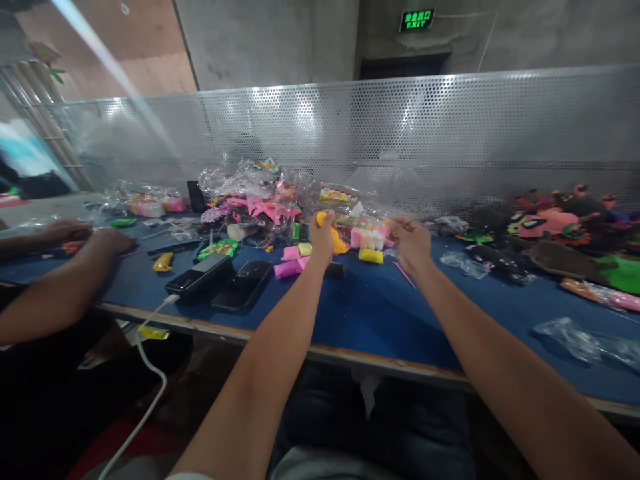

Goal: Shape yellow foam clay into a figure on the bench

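Observation:
My left hand (323,239) is closed around a lump of yellow-orange modelling clay (341,243), which shows above the thumb and to the right of the fingers. My right hand (411,241) has its fingertips pinched together beside a clear bag of pastel clay packs (369,236); what they hold is too small to make out. Below the bag lies a yellow clay pack (371,256). Pink and purple packs (287,268) rest just left of my left hand. A thin pink stick (404,275) lies under my right hand.
A phone (243,285) and a power bank (199,277) with a white cable lie on the blue table (370,320). Plastic-wrapped craft pieces (260,203) pile up behind. Dark, green and pink figures (545,223) crowd the right. A co-worker's arms (65,287) reach in from the left.

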Action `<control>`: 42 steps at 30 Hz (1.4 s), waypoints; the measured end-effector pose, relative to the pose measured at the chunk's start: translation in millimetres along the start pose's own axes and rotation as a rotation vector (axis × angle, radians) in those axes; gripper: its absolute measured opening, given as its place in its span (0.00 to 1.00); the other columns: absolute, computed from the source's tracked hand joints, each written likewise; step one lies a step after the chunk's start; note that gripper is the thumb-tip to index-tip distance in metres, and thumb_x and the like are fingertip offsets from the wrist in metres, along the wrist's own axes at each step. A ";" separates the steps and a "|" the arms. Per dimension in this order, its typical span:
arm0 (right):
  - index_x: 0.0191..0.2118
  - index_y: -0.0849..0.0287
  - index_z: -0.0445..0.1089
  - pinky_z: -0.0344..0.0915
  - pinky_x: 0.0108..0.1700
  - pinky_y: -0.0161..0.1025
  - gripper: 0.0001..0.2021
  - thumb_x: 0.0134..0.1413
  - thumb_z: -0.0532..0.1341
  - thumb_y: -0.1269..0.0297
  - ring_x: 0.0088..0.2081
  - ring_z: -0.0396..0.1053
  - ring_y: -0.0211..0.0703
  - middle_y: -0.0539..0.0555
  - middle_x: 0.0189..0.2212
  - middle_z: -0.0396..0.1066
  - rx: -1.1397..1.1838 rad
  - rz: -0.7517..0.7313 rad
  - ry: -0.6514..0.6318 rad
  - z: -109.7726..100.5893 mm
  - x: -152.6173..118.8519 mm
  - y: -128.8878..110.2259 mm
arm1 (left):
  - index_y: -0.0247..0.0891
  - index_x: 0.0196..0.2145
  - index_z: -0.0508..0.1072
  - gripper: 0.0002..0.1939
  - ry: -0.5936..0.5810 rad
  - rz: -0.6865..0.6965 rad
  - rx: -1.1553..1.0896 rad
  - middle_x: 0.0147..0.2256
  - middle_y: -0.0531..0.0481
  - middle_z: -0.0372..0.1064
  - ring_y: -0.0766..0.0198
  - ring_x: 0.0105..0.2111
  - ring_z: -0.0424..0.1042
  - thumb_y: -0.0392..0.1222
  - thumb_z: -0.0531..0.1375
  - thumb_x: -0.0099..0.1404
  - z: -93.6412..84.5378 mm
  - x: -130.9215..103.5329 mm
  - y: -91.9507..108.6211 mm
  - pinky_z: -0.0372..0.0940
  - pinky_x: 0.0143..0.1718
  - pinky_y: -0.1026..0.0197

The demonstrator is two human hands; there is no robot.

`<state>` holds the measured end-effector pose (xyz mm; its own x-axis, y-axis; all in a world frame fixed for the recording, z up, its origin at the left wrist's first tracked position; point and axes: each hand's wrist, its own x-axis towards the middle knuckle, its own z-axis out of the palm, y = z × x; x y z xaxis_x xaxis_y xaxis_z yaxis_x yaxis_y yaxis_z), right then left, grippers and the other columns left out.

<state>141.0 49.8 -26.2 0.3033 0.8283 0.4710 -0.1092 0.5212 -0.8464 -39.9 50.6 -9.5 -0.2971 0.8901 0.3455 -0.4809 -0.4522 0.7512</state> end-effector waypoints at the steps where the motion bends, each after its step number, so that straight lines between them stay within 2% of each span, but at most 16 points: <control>1: 0.34 0.55 0.69 0.70 0.32 0.40 0.17 0.38 0.69 0.54 0.28 0.67 0.38 0.49 0.29 0.69 0.000 0.018 -0.011 -3.1 2.2 1.5 | 0.41 0.34 0.66 0.16 0.002 0.003 0.002 0.21 0.60 0.60 0.72 0.15 0.61 0.51 0.68 0.57 -0.5 0.4 -0.6 0.56 0.18 0.66; 5: 0.34 0.54 0.71 0.74 0.36 0.41 0.14 0.38 0.70 0.61 0.30 0.69 0.38 0.49 0.30 0.70 0.047 0.149 -0.120 -0.2 -2.0 5.8 | 0.41 0.33 0.66 0.17 -0.010 -0.030 0.009 0.22 0.59 0.61 0.71 0.17 0.63 0.52 0.68 0.56 -0.5 0.8 -2.9 0.59 0.20 0.66; 8: 0.35 0.54 0.72 0.75 0.38 0.41 0.13 0.39 0.71 0.65 0.30 0.70 0.38 0.48 0.28 0.70 0.092 0.236 -0.189 7.0 -8.8 5.3 | 0.40 0.34 0.68 0.18 0.007 -0.113 -0.010 0.25 0.57 0.64 0.70 0.20 0.65 0.51 0.69 0.54 0.1 1.4 -3.5 0.61 0.22 0.65; 11: 0.35 0.55 0.73 0.76 0.36 0.42 0.09 0.45 0.69 0.65 0.27 0.68 0.38 0.48 0.25 0.68 0.099 0.307 -0.218 9.8 -13.9 2.7 | 0.40 0.36 0.69 0.20 0.018 -0.204 -0.090 0.26 0.55 0.64 0.70 0.19 0.65 0.55 0.68 0.56 -1.7 3.5 -3.6 0.61 0.21 0.64; 14: 0.33 0.56 0.73 0.76 0.36 0.42 0.05 0.52 0.67 0.63 0.26 0.69 0.38 0.49 0.24 0.69 0.097 0.376 -0.247 11.1 -19.6 0.3 | 0.39 0.34 0.69 0.21 0.007 -0.280 -0.149 0.23 0.54 0.63 0.67 0.18 0.64 0.61 0.64 0.59 -5.1 5.6 -4.1 0.61 0.20 0.63; 19: 0.32 0.58 0.71 0.74 0.33 0.39 0.04 0.55 0.66 0.66 0.26 0.71 0.38 0.53 0.27 0.74 0.058 0.449 -0.356 18.6 -31.9 -6.0 | 0.38 0.34 0.71 0.21 -0.023 -0.295 -0.149 0.22 0.52 0.66 0.67 0.19 0.67 0.60 0.62 0.62 -5.9 3.9 -4.1 0.63 0.21 0.64; 22: 0.31 0.60 0.70 0.68 0.25 0.32 0.02 0.54 0.64 0.71 0.21 0.65 0.33 0.50 0.24 0.69 0.071 0.505 -0.336 24.9 -38.8 -11.9 | 0.38 0.37 0.71 0.16 -0.017 -0.277 -0.207 0.25 0.52 0.69 0.69 0.20 0.68 0.55 0.61 0.66 -3.3 0.0 -0.2 0.65 0.23 0.65; 24: 0.28 0.60 0.68 0.62 0.21 0.29 0.06 0.56 0.63 0.70 0.19 0.59 0.30 0.47 0.20 0.63 0.098 0.510 -0.321 27.7 -42.2 -15.1 | 0.38 0.37 0.70 0.13 -0.001 -0.293 -0.249 0.25 0.53 0.69 0.69 0.20 0.68 0.52 0.58 0.69 -1.5 -2.7 3.6 0.64 0.22 0.67; 29: 0.18 0.55 0.50 0.44 0.14 0.27 0.25 0.61 0.61 0.54 0.15 0.42 0.27 0.40 0.14 0.44 0.109 0.507 -0.339 26.5 -43.8 -18.3 | 0.39 0.32 0.67 0.14 0.039 -0.332 -0.313 0.22 0.55 0.65 0.70 0.18 0.66 0.49 0.54 0.72 -0.2 -6.5 10.7 0.63 0.21 0.67; 31: 0.18 0.54 0.45 0.38 0.14 0.28 0.28 0.63 0.57 0.48 0.14 0.36 0.27 0.39 0.13 0.40 0.083 0.521 -0.359 24.6 -42.0 -19.1 | 0.39 0.31 0.67 0.14 0.046 -0.337 -0.349 0.23 0.55 0.65 0.70 0.18 0.67 0.49 0.54 0.72 -0.5 -6.6 11.1 0.63 0.20 0.66; 33: 0.18 0.54 0.44 0.37 0.14 0.29 0.28 0.63 0.55 0.48 0.14 0.36 0.28 0.40 0.12 0.39 0.071 0.500 -0.372 23.8 -40.4 -19.9 | 0.39 0.31 0.66 0.14 0.044 -0.343 -0.368 0.22 0.55 0.65 0.69 0.17 0.66 0.49 0.55 0.71 -1.0 -5.8 10.3 0.63 0.19 0.65; 35: 0.18 0.54 0.47 0.39 0.15 0.29 0.26 0.61 0.57 0.52 0.14 0.38 0.28 0.40 0.12 0.41 0.046 0.442 -0.368 24.6 -40.0 -19.7 | 0.39 0.31 0.65 0.13 0.041 -0.333 -0.363 0.22 0.55 0.64 0.70 0.17 0.65 0.49 0.55 0.70 -1.7 -4.4 9.0 0.61 0.18 0.66; 38: 0.19 0.57 0.57 0.44 0.16 0.29 0.17 0.56 0.60 0.62 0.14 0.44 0.28 0.42 0.13 0.48 -0.056 0.381 -0.375 27.7 -41.9 -16.4 | 0.39 0.34 0.65 0.10 0.059 -0.287 -0.337 0.22 0.57 0.63 0.70 0.16 0.64 0.47 0.54 0.70 -3.1 -1.9 7.4 0.61 0.19 0.66; 41: 0.28 0.59 0.68 0.50 0.17 0.30 0.03 0.51 0.59 0.70 0.15 0.51 0.30 0.44 0.16 0.57 -0.146 0.354 -0.433 30.6 -44.3 -9.1 | 0.40 0.35 0.65 0.07 0.113 -0.262 -0.338 0.22 0.57 0.63 0.70 0.16 0.65 0.45 0.56 0.69 -5.3 -0.2 7.4 0.62 0.20 0.66; 42: 0.32 0.59 0.70 0.53 0.18 0.31 0.03 0.50 0.59 0.71 0.16 0.55 0.31 0.45 0.18 0.61 -0.166 0.342 -0.450 31.3 -44.6 -6.2 | 0.40 0.35 0.65 0.07 0.128 -0.262 -0.337 0.22 0.57 0.63 0.70 0.16 0.65 0.45 0.56 0.68 -6.1 0.2 7.6 0.62 0.19 0.66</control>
<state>98.6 16.0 -34.2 -0.1585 0.9683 0.1931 0.0302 0.2002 -0.9793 -48.7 47.0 -7.1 -0.2190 0.9724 0.0802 -0.7891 -0.2248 0.5716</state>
